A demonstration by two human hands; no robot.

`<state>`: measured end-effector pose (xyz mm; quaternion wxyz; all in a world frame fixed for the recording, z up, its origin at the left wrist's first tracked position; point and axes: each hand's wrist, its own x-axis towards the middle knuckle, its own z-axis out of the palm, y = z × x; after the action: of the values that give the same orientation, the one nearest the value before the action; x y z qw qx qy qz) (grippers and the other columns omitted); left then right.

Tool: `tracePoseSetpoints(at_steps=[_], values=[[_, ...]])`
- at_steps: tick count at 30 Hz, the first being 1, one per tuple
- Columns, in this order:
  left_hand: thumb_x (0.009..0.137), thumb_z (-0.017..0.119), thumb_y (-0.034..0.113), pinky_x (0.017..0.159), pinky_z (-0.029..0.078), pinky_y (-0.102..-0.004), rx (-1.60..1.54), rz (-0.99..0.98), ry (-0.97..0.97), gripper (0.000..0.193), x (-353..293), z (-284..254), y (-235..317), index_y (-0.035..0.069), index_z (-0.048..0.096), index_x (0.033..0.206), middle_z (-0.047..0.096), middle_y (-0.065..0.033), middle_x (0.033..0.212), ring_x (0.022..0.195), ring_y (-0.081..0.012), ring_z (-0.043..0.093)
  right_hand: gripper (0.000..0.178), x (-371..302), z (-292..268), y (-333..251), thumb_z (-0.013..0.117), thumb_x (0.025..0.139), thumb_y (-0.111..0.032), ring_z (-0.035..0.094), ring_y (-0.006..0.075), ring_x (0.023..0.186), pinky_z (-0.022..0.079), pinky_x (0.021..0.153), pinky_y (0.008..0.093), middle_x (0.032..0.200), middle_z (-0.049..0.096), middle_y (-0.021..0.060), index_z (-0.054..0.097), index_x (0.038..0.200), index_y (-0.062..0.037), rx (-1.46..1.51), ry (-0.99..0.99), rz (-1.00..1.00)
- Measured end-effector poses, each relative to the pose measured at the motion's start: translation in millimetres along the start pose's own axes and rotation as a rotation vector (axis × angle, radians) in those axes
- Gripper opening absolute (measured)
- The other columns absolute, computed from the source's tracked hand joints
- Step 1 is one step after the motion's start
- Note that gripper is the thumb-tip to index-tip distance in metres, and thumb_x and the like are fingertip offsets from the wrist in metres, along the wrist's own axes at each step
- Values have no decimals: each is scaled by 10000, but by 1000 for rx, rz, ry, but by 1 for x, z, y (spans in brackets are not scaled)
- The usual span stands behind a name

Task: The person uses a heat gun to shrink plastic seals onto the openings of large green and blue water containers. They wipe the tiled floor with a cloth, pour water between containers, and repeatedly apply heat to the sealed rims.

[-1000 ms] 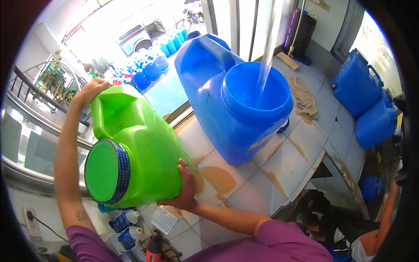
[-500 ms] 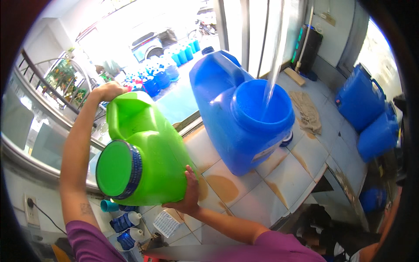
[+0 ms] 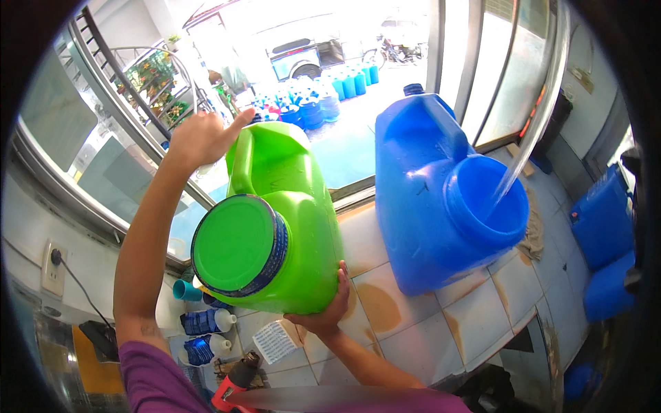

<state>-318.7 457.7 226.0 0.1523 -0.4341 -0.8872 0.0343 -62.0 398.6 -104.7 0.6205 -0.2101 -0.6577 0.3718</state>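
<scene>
A green plastic water container (image 3: 310, 206) with a wide green lid, ringed in dark blue, sits tilted toward me over the tiled counter. My right hand (image 3: 330, 310) grips its lower near edge, fingers under the base. Beside its handle is my left hand (image 3: 203, 138), thumb stretched toward a small dark cap (image 3: 259, 118) at the container's far top; its other fingers are mostly hidden. To the right stands a blue water container (image 3: 420, 206), its wide mouth uncovered. A stream of water (image 3: 513, 175) falls into that mouth.
White counter tiles (image 3: 413, 334) carry brown stains. A red heat gun (image 3: 234, 385), small bottles (image 3: 206, 322), a teal cup (image 3: 186, 290) and a white printed block (image 3: 277, 342) lie near the left. Blue containers (image 3: 604, 217) stand at right; several more (image 3: 320, 107) are outside.
My view has swung left, so both containers appear farther right. My left hand has come off the green container's far end with its thumb spread; my right hand keeps its hold.
</scene>
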Motion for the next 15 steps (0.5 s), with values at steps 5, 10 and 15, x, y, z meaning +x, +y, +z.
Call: tracePoseSetpoints(at_steps=[5, 10, 15], values=[[1013, 558, 533, 580, 511, -280, -1218, -227, -382, 540, -37, 19, 28, 29, 649, 843, 643, -62, 660, 593, -154, 644, 1323, 2, 17, 17, 818, 643, -770, 444, 479, 1386, 371, 1151, 582, 1503, 417, 314, 278, 1530, 50, -64, 62, -78], [1027, 610, 357, 568, 539, -337, -1372, -319, -307, 381, -38, 39, 29, -4, 605, 906, 622, -90, 747, 600, -197, 628, 1334, 1, 34, 29, 825, 664, -745, 446, 442, 1399, 391, 1149, 537, 1520, 401, 317, 234, 1533, 76, -57, 120, -163], [1064, 521, 417, 650, 550, -354, -1406, -340, -247, 479, -35, 32, 17, -39, 614, 950, 627, -109, 763, 693, -208, 665, 1312, 5, 44, 56, 901, 570, -650, 507, 446, 1344, 427, 1120, 529, 1474, 470, 289, 324, 1517, 49, 28, 52, -47]])
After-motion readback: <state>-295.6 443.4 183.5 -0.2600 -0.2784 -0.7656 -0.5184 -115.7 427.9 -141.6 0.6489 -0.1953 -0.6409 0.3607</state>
